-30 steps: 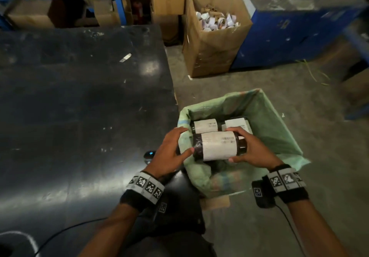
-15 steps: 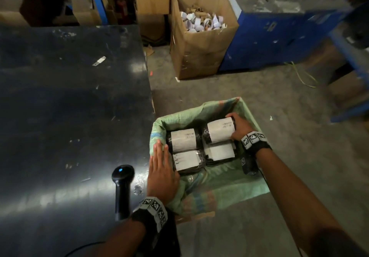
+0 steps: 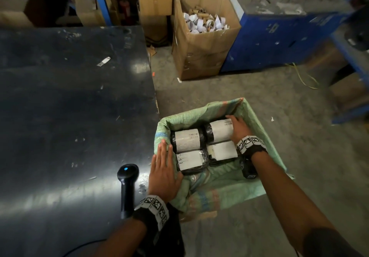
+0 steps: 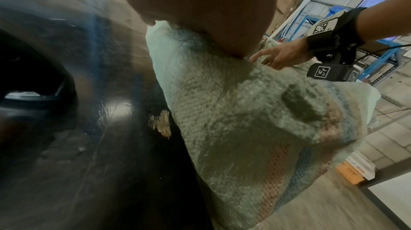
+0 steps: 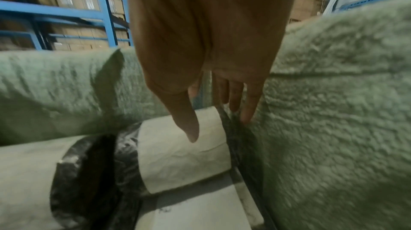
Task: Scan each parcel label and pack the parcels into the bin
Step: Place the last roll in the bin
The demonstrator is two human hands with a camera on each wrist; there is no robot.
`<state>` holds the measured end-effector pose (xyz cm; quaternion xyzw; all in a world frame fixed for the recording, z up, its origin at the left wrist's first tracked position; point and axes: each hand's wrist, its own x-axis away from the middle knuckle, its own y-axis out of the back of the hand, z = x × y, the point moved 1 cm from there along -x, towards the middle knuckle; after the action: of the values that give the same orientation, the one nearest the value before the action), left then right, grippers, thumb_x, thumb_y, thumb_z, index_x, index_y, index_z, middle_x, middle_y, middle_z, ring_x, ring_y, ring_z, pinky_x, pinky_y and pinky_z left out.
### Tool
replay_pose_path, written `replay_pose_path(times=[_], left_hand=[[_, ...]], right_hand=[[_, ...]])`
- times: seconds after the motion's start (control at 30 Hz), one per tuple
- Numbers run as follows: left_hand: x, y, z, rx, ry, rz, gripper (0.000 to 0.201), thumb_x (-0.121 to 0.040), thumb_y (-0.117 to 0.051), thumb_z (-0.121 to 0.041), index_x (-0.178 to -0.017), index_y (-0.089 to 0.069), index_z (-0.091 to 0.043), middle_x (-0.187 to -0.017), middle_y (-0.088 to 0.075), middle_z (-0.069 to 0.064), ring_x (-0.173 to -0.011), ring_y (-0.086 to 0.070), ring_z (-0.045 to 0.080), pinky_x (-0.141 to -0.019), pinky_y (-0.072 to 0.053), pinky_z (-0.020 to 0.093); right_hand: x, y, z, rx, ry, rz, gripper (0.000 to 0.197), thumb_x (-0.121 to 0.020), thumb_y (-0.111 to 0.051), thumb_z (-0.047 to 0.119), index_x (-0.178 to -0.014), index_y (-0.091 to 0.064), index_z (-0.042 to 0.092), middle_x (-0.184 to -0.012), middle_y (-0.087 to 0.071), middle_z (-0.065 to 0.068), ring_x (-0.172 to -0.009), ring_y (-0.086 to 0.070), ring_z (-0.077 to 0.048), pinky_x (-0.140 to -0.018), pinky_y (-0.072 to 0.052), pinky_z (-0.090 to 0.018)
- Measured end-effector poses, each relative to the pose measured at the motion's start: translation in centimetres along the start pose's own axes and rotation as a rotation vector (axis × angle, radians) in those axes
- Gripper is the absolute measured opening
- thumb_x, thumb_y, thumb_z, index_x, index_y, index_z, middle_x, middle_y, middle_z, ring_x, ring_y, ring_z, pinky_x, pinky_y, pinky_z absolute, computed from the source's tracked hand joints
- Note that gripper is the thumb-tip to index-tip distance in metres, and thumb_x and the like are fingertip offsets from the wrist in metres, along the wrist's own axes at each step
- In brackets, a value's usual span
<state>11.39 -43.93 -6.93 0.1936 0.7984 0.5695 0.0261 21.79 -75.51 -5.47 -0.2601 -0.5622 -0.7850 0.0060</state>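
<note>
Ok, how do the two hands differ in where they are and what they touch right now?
The left hand lies flat, fingers straight, on the near-left rim of the green-lined bin, beside the table; the right hand reaches down inside the bin. The left hand touches only the liner, while the right hand rests on the far-right parcel, fingers spread over its end. Both hands wear marker wristbands and neither holds the scanner.

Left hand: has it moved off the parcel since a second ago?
Yes. The left hand now lies flat on the bin rim beside the table; earlier it gripped the parcel.
</note>
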Motion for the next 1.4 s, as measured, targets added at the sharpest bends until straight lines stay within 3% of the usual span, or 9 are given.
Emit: replay_pose_path(times=[0.23, 0.47, 0.6, 0.77, 1.0, 1.07, 1.13, 1.3, 1.4], left_hand=[[0.2, 3.1, 2.1, 0.04, -0.083, 0.116, 0.093, -0.08, -0.01, -0.06, -0.162, -0.004, -0.017, -0.169, 0.01, 0.008, -0.155, 0.013, 0.024, -0.127, -0.01, 0.046], [3.6, 8.3, 11.0, 0.206, -0.034, -0.205, 0.071, -0.097, -0.023, -0.051, -0.159, -0.027, -0.017, -0.169, -0.009, 0.004, -0.156, -0.001, 0.019, -0.127, -0.012, 0.038], [7.1, 8.2, 19.4, 0.185, 0.165, -0.283, 0.068, -0.097, -0.025, -0.047, -0.155, -0.036, -0.013, -0.166, -0.022, 0.009, -0.155, -0.015, 0.025, -0.124, -0.021, 0.044], [11.8, 4.6, 28.4, 0.154, 0.343, -0.181, 0.071, -0.095, -0.024, -0.045, -0.154, -0.036, -0.008, -0.164, -0.025, 0.018, -0.152, -0.022, 0.035, -0.117, -0.034, 0.056], [17.3, -1.0, 34.3, 0.126, 0.423, -0.065, 0.071, -0.096, -0.01, -0.05, -0.161, -0.01, -0.023, -0.169, 0.006, 0.006, -0.155, 0.008, 0.023, -0.127, -0.008, 0.047], [18.1, -2.1, 35.0, 0.083, 0.385, -0.067, 0.068, -0.098, -0.011, -0.048, -0.162, -0.01, -0.023, -0.169, 0.007, 0.005, -0.156, 0.007, 0.024, -0.127, -0.007, 0.046], [18.3, -2.2, 35.0, 0.043, 0.377, -0.076, 0.064, -0.101, -0.015, -0.045, -0.161, -0.013, -0.023, -0.17, 0.003, 0.007, -0.157, 0.002, 0.025, -0.126, -0.005, 0.044], [18.0, -2.6, 34.8, 0.018, 0.404, -0.075, 0.064, -0.102, -0.024, -0.042, -0.161, -0.015, -0.019, -0.17, -0.001, 0.011, -0.157, -0.002, 0.029, -0.125, -0.013, 0.05], [17.8, -2.7, 34.9, 0.026, 0.41, -0.055, 0.066, -0.101, -0.024, -0.044, -0.162, -0.011, -0.02, -0.17, 0.003, 0.011, -0.157, 0.0, 0.029, -0.126, -0.013, 0.051]], right_hand=[[4.4, 1.7, 4.6, -0.032, 0.061, -0.076, 0.079, -0.077, -0.074, 0.014, -0.146, -0.037, 0.025, -0.155, -0.031, -0.011, -0.141, -0.035, -0.035, -0.113, -0.036, -0.048], [13.8, -0.5, 16.3, -0.217, 0.354, -0.287, 0.062, -0.089, -0.064, 0.031, -0.146, -0.04, 0.021, -0.147, -0.044, -0.006, -0.134, -0.042, -0.026, -0.111, -0.038, -0.043], [18.9, -5.7, 23.5, -0.412, 0.45, -0.194, 0.059, -0.092, -0.062, 0.033, -0.145, -0.042, 0.018, -0.143, -0.048, -0.007, -0.133, -0.044, -0.021, -0.114, -0.031, -0.031], [21.5, -14.2, 28.7, -0.456, 0.179, 0.042, 0.066, -0.092, -0.053, 0.052, -0.15, -0.033, 0.027, -0.131, -0.054, -0.016, -0.124, -0.053, -0.03, -0.107, -0.04, -0.037], [22.0, -20.9, 30.1, -0.806, -0.096, 0.194, 0.063, -0.102, -0.043, 0.038, -0.156, -0.018, 0.019, -0.15, -0.045, -0.011, -0.133, -0.049, -0.031, -0.111, -0.035, -0.038], [21.8, -22.0, 30.2, -1.017, -0.149, 0.2, 0.058, -0.103, -0.043, 0.031, -0.155, -0.019, 0.023, -0.126, -0.059, -0.006, -0.101, -0.063, -0.028, -0.095, -0.05, -0.049], [21.3, -22.6, 30.3, -1.14, -0.173, 0.178, 0.054, -0.103, -0.043, 0.027, -0.152, -0.021, 0.024, -0.107, -0.06, -0.002, -0.08, -0.061, -0.022, -0.073, -0.059, -0.044], [20.2, -23.3, 30.6, -1.173, -0.258, 0.186, 0.049, -0.104, -0.04, 0.029, -0.149, -0.023, 0.03, -0.114, -0.06, -0.026, -0.075, -0.061, -0.028, -0.049, -0.054, -0.026], [18.8, -23.3, 31.1, -1.145, -0.298, 0.198, 0.044, -0.104, -0.037, 0.029, -0.146, -0.026, 0.031, -0.093, -0.062, -0.021, -0.063, -0.059, -0.026, -0.047, -0.05, -0.026]])
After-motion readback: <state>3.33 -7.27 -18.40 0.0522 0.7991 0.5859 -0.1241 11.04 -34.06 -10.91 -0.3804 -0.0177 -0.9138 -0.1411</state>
